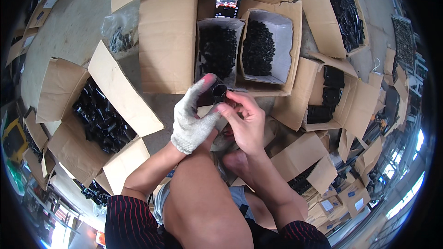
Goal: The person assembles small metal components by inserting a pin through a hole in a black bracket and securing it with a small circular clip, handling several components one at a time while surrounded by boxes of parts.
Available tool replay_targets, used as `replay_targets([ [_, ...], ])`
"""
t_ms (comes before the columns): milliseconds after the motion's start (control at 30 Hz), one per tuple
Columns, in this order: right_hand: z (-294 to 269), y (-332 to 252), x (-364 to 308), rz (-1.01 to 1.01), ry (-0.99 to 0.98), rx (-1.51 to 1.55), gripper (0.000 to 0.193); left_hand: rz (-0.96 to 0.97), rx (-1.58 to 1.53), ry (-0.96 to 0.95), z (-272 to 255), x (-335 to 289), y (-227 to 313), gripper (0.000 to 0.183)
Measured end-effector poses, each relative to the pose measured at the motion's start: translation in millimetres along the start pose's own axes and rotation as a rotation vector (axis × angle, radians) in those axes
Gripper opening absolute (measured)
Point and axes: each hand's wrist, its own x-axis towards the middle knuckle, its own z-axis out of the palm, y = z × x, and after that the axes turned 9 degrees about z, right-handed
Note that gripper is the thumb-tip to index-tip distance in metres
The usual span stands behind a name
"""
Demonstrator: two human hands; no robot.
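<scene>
Two hands meet around a glossy black hollow tube [219, 92], just near of the grey-lined trays of small black parts.

From where I stand, the tube sits between the fingertips, its open mouth turned up; its long axis looks steep, though foreshortening hides the exact tilt. The left hand [191, 116], in a pale knitted glove, grasps it from the left, index finger reaching far and thumb near. The bare right hand [248, 122] pinches it from the right, fingers curled; both seem equally close, wrists angled inward.
</scene>
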Motion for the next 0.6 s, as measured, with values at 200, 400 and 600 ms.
replay_targets([
  [200,-11.4,-8.5,9.7,0.425,-0.097,0.292,0.037,0.041,0.243,-0.079,3.9,7.2,26.8,0.065],
  [400,-16.5,-4.7,22.7,0.283,-0.043,0.15,0.033,-0.443,-0.384,-0.117,1.3,16.1,-5.5,0.048],
  [600,-63.1,6.9,96.3,-0.14,0.329,-0.58,0.019,-0.518,-0.523,0.036,-0.4,21.7,-7.0,0.039],
])
